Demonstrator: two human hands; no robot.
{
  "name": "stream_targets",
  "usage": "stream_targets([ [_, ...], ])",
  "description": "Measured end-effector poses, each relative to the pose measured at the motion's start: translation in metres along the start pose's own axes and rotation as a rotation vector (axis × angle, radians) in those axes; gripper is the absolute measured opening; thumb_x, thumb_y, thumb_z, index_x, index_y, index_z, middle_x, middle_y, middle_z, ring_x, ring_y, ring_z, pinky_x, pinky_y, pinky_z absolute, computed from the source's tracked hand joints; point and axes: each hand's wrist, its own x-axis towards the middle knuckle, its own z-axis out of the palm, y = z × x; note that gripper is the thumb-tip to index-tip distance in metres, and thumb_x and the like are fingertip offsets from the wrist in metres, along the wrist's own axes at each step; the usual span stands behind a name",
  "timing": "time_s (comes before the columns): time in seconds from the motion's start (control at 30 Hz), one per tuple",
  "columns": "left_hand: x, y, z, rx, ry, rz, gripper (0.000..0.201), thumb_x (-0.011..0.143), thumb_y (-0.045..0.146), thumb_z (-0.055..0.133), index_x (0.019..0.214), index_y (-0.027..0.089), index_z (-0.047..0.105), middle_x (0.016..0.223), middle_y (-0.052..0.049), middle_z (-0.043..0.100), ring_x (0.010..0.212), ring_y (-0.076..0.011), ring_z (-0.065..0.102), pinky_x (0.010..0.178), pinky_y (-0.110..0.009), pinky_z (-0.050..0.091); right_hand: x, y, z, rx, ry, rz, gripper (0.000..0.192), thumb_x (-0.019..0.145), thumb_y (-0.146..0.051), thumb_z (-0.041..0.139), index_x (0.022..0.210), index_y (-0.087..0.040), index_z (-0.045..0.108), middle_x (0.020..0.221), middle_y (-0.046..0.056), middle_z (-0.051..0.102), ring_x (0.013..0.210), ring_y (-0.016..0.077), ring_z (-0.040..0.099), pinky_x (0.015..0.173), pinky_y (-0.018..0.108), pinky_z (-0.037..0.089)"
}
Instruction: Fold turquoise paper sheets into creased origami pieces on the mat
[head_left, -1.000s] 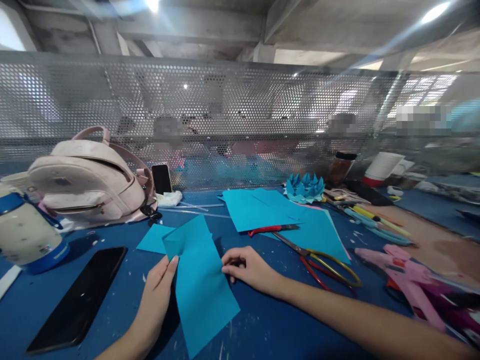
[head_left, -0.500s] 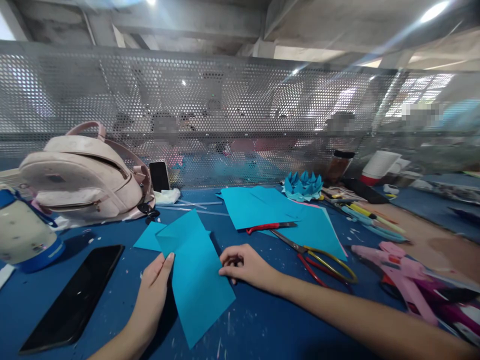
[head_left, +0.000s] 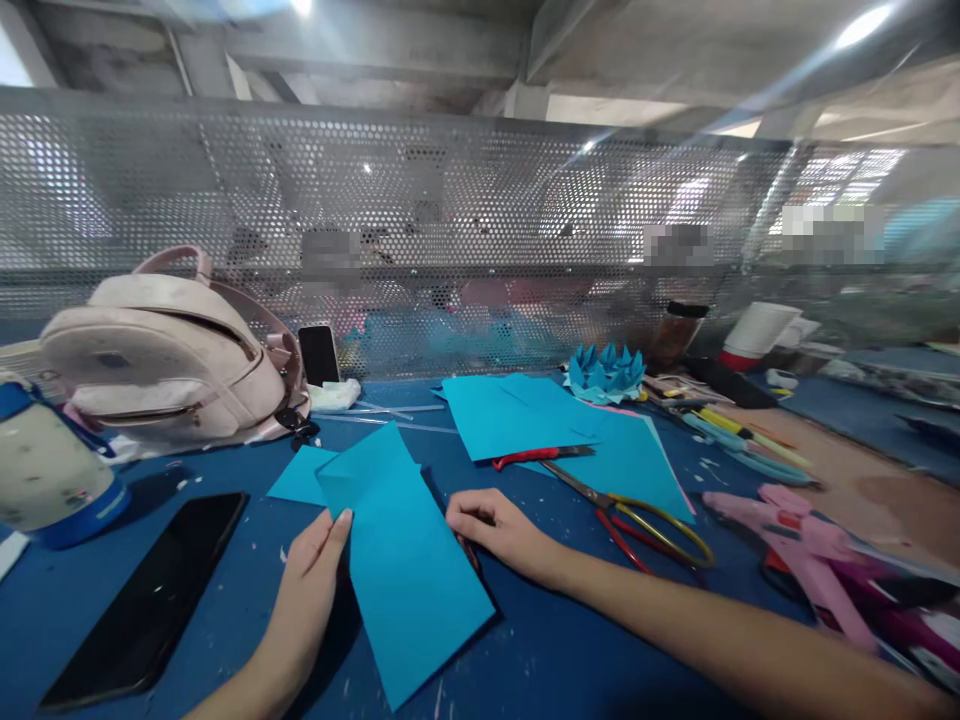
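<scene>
On scuffed blue worktable [head_left: 525,660]: left hand [head_left: 311,580] pinching, right hand [head_left: 499,530] curled, steadying folded turquoise paper sheet [head_left: 405,560]; red-and-yellow scissors [head_left: 630,515] idle at three o'clock.

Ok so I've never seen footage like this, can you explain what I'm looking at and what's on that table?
The camera sits on a person's head, looking down at their own two bare hands; there is no machine. The left hand and the right hand hold the opposite edges of a blue paper sheet lying on a blue table. Around it lie more blue sheets, scissors, a folded paper flower, a black phone, a pale backpack and a pink glue gun.
</scene>
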Motion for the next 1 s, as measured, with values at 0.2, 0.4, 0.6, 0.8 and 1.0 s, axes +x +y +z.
stream_targets([
  [0.2,-0.004,0.004,0.002,0.116,-0.105,0.117,0.049,0.081,0.057,0.058,0.058,0.023,0.032,0.057,0.007,0.03,0.053,-0.0117,0.027,0.049,-0.023,0.029,-0.001,0.002,0.001,-0.073,0.017,0.034,0.048,0.081,-0.054,0.064,0.056,-0.017,0.047,0.044,-0.004,0.052,0.038,0.0076,0.044,0.045,0.019,0.034],
  [0.4,-0.003,0.002,0.004,0.068,-0.152,0.092,0.047,0.083,0.055,0.057,0.059,0.023,0.033,0.058,0.007,0.031,0.053,-0.0118,0.027,0.048,-0.022,0.028,-0.002,0.002,-0.003,0.073,-0.067,-0.006,0.051,0.086,-0.058,0.056,0.057,-0.015,0.052,0.044,-0.002,0.053,0.038,0.0073,0.043,0.042,0.02,0.027],
  [0.6,-0.014,0.004,0.004,0.069,-0.394,0.08,0.037,0.087,0.051,0.054,0.069,0.019,0.058,0.062,0.002,0.048,0.059,-0.0154,0.042,0.056,-0.023,0.039,0.0,0.005,-0.005,0.094,0.004,-0.024,0.05,0.081,-0.064,0.058,0.071,-0.016,0.054,0.051,-0.004,0.055,0.041,0.0085,0.048,0.041,0.019,0.03],
  [0.8,-0.013,0.004,0.007,0.0,-0.59,0.039,0.034,0.093,0.046,0.049,0.108,0.022,0.068,0.085,-0.003,0.066,0.078,-0.0206,0.055,0.075,-0.029,0.045,-0.003,0.007,-0.003,-0.013,0.105,0.026,0.056,0.086,-0.063,0.052,0.053,-0.018,0.045,0.036,-0.006,0.044,0.03,0.006,0.036,0.035,0.019,0.024],
  [1.0,-0.012,0.009,0.009,-0.045,-0.595,-0.027,0.035,0.091,0.048,0.052,0.102,0.021,0.07,0.083,-0.003,0.067,0.071,-0.02,0.056,0.068,-0.029,0.046,-0.004,0.005,-0.002,0.032,0.153,0.027,0.056,0.086,-0.065,0.048,0.053,-0.019,0.041,0.038,-0.005,0.046,0.032,0.007,0.04,0.037,0.019,0.027],
])
